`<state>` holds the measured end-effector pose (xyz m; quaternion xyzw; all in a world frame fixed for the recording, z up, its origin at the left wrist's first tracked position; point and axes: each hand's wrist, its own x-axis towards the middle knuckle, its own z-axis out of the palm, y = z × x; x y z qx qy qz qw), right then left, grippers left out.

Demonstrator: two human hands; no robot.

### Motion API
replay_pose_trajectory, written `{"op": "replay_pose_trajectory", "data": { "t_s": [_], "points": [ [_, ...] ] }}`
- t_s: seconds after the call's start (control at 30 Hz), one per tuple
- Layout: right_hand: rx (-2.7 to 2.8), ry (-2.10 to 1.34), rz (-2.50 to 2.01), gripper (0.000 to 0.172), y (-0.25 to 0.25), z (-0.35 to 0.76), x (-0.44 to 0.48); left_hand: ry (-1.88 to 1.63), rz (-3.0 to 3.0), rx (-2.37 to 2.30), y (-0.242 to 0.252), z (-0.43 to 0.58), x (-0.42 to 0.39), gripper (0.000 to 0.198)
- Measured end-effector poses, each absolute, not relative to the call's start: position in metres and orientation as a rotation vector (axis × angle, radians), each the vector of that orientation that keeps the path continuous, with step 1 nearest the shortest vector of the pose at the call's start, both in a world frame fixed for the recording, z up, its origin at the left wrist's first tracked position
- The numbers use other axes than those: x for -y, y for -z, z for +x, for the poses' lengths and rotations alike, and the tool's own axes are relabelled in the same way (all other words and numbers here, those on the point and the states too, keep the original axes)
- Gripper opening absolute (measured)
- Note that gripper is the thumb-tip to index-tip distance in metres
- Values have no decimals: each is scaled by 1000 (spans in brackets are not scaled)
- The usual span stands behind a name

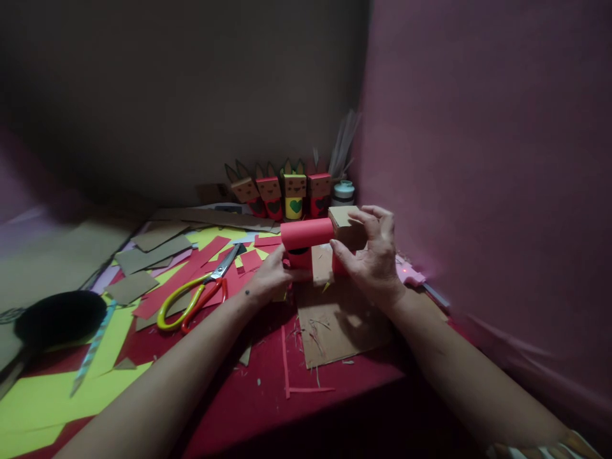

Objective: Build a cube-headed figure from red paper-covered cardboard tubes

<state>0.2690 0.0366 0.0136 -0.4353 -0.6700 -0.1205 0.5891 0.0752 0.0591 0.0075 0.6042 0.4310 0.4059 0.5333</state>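
Observation:
My left hand [272,275] is closed around a red paper tube [301,262] with a dark patch near its top. A curved red paper piece [306,234] lies across the top of that tube and reaches sideways to a small cardboard box [344,217]. My right hand [375,248] grips this box, thumb at its lower front and fingers over its far side. Some red shows below the box, mostly hidden by my thumb. Beneath both hands lies a flat cardboard sheet [329,328] with scraps on it.
Scissors [208,290] with yellow and orange handles lie on coloured paper at left, near a striped pencil [93,347] and a black round object [60,325]. Several box-headed paper figures [295,191] and a white jar [343,192] stand behind. A pink glue gun [408,273] is at right.

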Motion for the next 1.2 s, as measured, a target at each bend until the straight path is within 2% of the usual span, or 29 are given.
{"op": "replay_pose_trajectory", "data": {
  "t_s": [0.23, 0.53, 1.2],
  "points": [
    [1599, 265, -1002, 43, -12, 270, -39, -1043, 1459, -966, -4, 66, -64, 64],
    [1606, 297, -1006, 40, -10, 271, -40, -1104, 1407, -943, -4, 72, -64, 50],
    [1607, 291, -981, 38, -13, 271, -37, -1034, 1444, -1066, -5, 76, -64, 43]
  ]
}}
